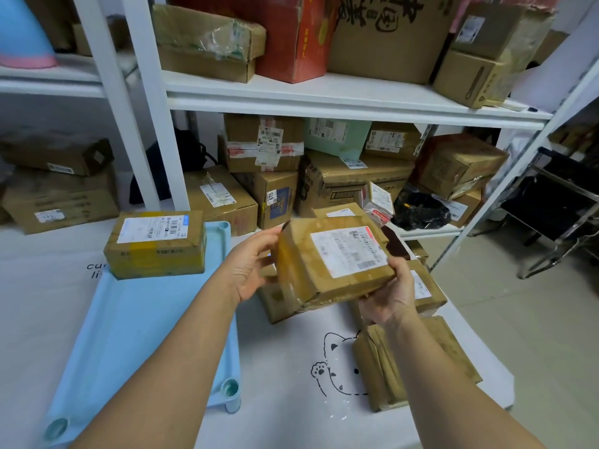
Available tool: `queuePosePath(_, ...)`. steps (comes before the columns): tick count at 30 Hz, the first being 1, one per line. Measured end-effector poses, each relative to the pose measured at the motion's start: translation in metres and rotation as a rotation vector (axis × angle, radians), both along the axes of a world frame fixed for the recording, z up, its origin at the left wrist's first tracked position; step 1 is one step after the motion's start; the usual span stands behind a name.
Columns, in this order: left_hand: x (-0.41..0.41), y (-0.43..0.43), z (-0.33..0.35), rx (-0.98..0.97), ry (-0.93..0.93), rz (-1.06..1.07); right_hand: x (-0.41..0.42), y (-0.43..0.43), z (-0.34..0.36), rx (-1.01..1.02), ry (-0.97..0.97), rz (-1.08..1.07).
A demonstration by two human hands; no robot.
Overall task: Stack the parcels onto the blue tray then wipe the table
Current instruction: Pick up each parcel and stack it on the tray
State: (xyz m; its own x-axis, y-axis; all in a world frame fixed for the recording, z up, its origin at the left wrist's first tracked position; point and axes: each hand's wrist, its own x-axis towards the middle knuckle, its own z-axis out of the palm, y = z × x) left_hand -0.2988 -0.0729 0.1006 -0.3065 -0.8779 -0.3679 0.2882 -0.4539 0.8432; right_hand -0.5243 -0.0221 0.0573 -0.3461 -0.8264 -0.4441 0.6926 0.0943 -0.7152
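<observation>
Storeroom, white shelves [324, 92] packed with cardboard boxes; in front, a cloth-covered worktop [291, 416] printed with a cat drawing [334, 367]. Above the worktop's middle I hold a taped brown parcel [330, 264] clear of the surface. My left grip [249, 270] is closed round its left side and my right grip [389, 296] is clamped on its near right corner, thumb on top. The blue tray [146, 319] lies along the worktop's left side, with a first parcel [155, 244] already at its far end. Loose parcels [418, 361] wait near the right edge. The box I hold looks stiff and fairly light, though its glossy tape may be slippery. I judge that holding it by opposite sides, kept flat, is safest.
</observation>
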Motion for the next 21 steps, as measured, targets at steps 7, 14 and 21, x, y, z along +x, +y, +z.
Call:
queuePosePath(7,0.006,0.007,-0.022,0.231,-0.209,-0.081,0.014,-0.005,0.007,-0.063,0.264,0.116)
queuePosePath(14,0.043,0.011,-0.040,0.204,-0.273,0.167,0.054,-0.020,-0.003,-0.004,0.287,0.273)
queuePosePath(21,0.099,0.021,-0.037,0.174,-0.224,0.381,0.114,-0.035,-0.013,0.062,0.328,0.526)
